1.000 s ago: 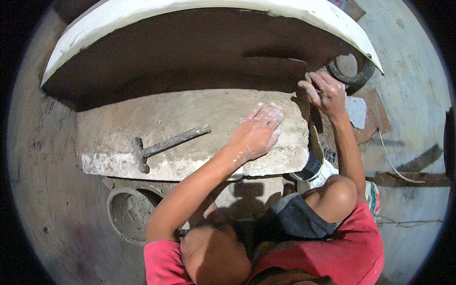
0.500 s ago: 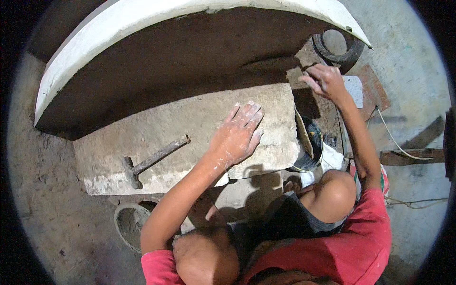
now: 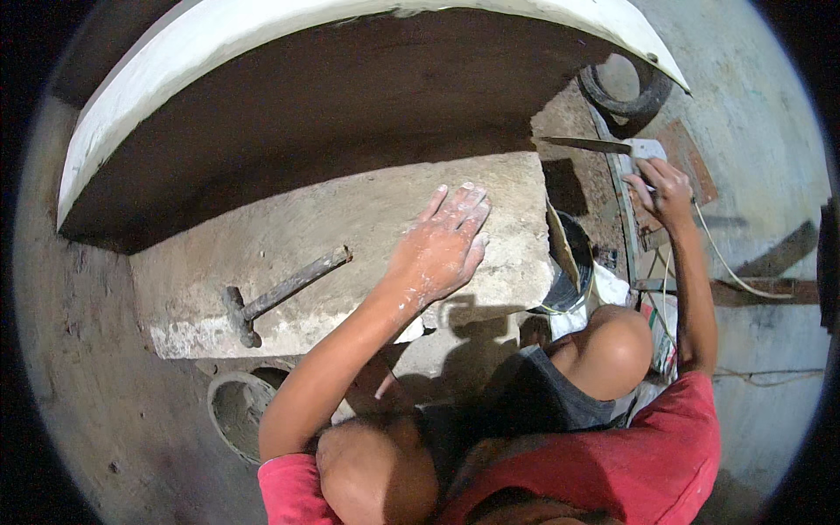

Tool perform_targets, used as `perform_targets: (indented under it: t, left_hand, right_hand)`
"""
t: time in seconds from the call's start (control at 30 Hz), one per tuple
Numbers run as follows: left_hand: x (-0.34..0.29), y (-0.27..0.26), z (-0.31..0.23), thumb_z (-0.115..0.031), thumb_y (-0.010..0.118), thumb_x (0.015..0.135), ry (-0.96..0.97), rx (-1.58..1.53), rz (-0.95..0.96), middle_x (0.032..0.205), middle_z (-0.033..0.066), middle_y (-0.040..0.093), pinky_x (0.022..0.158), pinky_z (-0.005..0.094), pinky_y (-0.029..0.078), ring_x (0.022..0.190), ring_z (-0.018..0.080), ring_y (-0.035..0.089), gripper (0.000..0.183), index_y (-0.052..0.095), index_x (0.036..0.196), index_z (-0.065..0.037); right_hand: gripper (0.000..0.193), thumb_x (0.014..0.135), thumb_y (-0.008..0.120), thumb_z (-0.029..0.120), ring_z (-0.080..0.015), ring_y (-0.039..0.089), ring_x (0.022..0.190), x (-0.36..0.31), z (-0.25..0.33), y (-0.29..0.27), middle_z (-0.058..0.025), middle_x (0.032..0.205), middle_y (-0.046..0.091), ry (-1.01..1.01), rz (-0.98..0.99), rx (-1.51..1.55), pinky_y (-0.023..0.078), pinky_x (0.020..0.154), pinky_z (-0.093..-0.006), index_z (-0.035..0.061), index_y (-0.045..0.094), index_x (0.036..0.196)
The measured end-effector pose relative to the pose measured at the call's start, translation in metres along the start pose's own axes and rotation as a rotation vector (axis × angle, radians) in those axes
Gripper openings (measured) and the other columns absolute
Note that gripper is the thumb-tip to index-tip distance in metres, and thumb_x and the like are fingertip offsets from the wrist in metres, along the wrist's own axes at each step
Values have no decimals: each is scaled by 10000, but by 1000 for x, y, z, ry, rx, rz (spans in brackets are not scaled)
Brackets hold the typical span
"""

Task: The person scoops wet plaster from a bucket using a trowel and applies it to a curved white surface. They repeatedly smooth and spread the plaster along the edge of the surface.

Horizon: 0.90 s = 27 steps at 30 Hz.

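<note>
My left hand [image 3: 444, 241], dusted with white, lies flat with its fingers stretched out on the pale concrete slab [image 3: 516, 262]. To the right, beyond the slab's edge, my right hand [image 3: 667, 191] is closed around the grip of a long, thin-bladed tool [image 3: 584, 143]. Its dark blade points left toward the curved wall, and nothing touches it that I can make out. A hammer [image 3: 293, 284] rests on the slab to the left of my left forearm, untouched.
A curved wall with a white top edge [image 3: 254, 45] rises behind the slab. Below the slab's left end stands a mortar-smeared bucket [image 3: 236, 411]. A dark bucket [image 3: 573, 262] sits at its right end. Farther right are a black tyre [image 3: 643, 105], a reddish board [image 3: 696, 171] and a loose cable [image 3: 731, 267].
My right hand has moved right and toward me, away from the curved wall, bringing the thin-bladed tool into clear sight. My left hand stays on the slab.
</note>
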<state>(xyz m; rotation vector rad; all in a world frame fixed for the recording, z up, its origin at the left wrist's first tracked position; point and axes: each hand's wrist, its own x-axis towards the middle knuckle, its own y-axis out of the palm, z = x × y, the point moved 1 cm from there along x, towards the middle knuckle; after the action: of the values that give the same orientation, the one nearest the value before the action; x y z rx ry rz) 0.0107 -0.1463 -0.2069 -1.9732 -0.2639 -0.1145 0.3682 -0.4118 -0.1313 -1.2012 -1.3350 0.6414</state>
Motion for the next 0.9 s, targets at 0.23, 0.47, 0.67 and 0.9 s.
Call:
perform_targets:
  t: [0.23,0.47,0.67,0.9]
  left_hand:
    - [-1,-4,-2,-316,506,1094,9,3,9,1620,185,519,1346,512,242,1547,345,430,531,530,1544,-36]
    - [-3,3,2,-322,512,1090,11,2,-25,1625,182,511,1343,509,249,1547,337,429,525,545,1517,-20]
    - [-2,4,2,-311,525,1081,41,14,-39,1602,207,526,1336,507,260,1536,351,440,522,552,1502,-5]
    - [-4,4,3,-299,528,1077,42,5,-70,1597,219,529,1329,503,267,1527,354,450,525,554,1498,13]
  right_hand:
    - [328,892,865,303,-314,710,754,76,74,28,-116,908,715,-157,-161,55,580,660,-415,49,756,1068]
    - [256,919,837,257,-330,760,803,104,72,-29,-135,960,768,-73,-337,158,611,708,-411,48,777,1055]
    - [308,896,853,290,-331,750,806,99,105,-19,-122,970,756,-175,-175,100,596,685,-420,53,774,1076]
    - [310,936,819,290,-297,761,857,141,122,-21,-116,1040,765,-233,-295,66,602,716,-415,67,781,1148]
